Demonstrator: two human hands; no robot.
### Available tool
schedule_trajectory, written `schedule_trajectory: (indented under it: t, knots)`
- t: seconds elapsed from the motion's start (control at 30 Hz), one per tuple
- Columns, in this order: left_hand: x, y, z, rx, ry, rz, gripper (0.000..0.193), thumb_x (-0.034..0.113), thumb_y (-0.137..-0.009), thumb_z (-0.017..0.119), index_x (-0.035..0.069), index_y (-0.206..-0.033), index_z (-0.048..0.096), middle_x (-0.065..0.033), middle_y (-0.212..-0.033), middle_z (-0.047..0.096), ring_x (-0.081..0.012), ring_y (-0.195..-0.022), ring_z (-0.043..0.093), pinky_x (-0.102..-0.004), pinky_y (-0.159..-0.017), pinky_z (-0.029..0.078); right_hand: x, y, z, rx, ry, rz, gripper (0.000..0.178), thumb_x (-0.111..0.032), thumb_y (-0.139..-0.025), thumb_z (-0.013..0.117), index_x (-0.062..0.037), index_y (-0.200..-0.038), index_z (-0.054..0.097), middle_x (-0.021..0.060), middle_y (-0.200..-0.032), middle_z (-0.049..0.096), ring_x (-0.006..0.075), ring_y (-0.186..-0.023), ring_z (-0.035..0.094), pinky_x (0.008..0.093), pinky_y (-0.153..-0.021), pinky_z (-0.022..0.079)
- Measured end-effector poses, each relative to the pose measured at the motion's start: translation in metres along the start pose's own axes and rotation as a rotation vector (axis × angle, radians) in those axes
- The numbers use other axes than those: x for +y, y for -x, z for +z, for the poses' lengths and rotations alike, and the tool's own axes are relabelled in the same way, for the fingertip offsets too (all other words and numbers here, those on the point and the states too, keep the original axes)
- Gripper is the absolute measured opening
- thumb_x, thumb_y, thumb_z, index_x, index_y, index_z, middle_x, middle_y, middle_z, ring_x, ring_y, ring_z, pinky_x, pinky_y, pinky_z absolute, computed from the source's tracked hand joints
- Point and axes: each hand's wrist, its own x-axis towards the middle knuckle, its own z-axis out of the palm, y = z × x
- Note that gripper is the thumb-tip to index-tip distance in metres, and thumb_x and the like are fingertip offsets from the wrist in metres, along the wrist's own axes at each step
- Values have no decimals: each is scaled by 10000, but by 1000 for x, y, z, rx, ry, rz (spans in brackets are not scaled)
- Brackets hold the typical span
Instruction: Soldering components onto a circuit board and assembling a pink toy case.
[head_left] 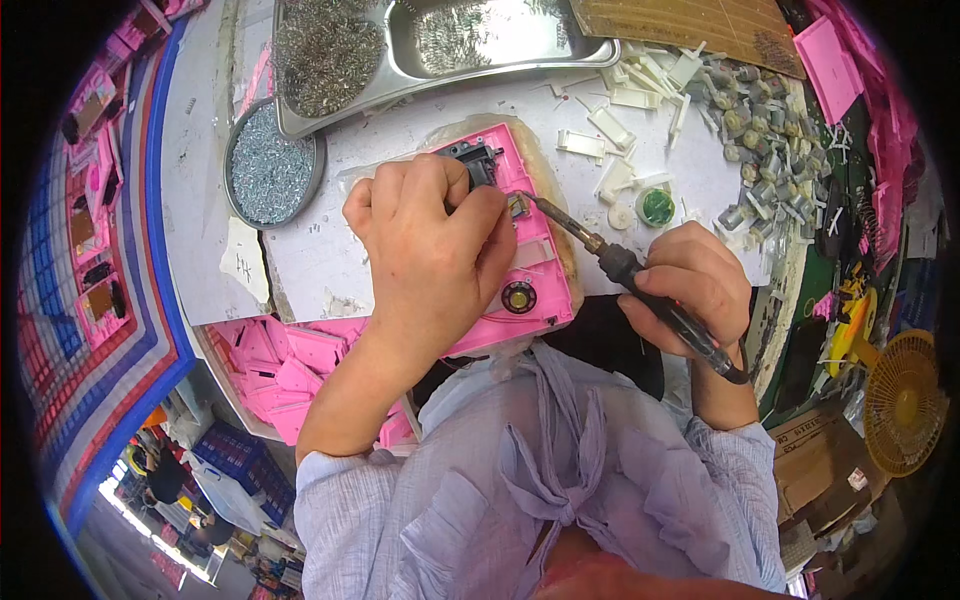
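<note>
A pink plastic casing (540,310) lies on the near edge of the worktable, with a round black speaker (519,297) in its lower part. A dark grey part (476,157) sits at its top. Over the casing's left side rests my left hand (425,230), fingers curled and closed near the grey part; what they pinch is hidden. My right hand (692,285) grips a soldering iron (620,265) by its black handle. The iron's tip points left, at a small component (518,205) on the casing beside my left thumb.
Metal trays (450,78) of small springs stand at the back. A round bowl (320,170) of screws is to the left. White plastic pieces (610,125) and small motors (760,140) are heaped on the right. Pink casings (290,365) fill a box below left; a yellow fan (903,390) stands at right.
</note>
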Motion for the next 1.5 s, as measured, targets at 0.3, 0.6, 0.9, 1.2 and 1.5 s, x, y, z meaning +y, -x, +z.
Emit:
schedule_trajectory:
  t: [0.3, 0.6, 0.9, 1.2, 1.5]
  knots:
    - [2, -2, 0, -9, -2, 3, 163, 143, -702, 797, 136, -837, 706, -31, -873, 513, -243, -880, 509, -400, -818, 311, 1, 1, 0, -3, 11, 1, 403, 4, -638, 883, -48, -981, 678, 85, -763, 628, 259, -642, 616, 340, -556, 490]
    - [3, -2, -2, -19, -24, -3, 156, 147, -708, 795, 139, -833, 703, -36, -872, 516, -247, -881, 514, -404, -823, 316, -7, 9, -14, 40, 24, 46, 395, -23, -649, 883, -58, -990, 686, 92, -769, 633, 259, -651, 622, 342, -566, 490]
    - [4, -3, -3, -35, -58, -3, 151, 154, -713, 794, 140, -831, 701, -38, -875, 517, -248, -879, 514, -403, -838, 319, -9, 9, -15, 43, 20, 49, 401, -22, -649, 888, -55, -997, 691, 91, -785, 640, 260, -659, 625, 342, -573, 493]
    - [5, -4, -5, -57, -73, -3, 153, 150, -713, 794, 135, -830, 697, -37, -870, 510, -243, -874, 510, -400, -835, 317, -8, 8, -16, 32, 24, 57, 400, -20, -640, 894, -61, -985, 696, 89, -789, 640, 259, -660, 625, 342, -573, 494]
    - [4, -5, -3, -48, -65, 18, 136, 165, -735, 770, 133, -796, 652, -37, -883, 498, -247, -857, 488, -427, -830, 295, -6, 6, -14, 41, 25, 51, 403, -16, -632, 897, -64, -976, 692, 79, -769, 636, 244, -655, 627, 330, -564, 495]
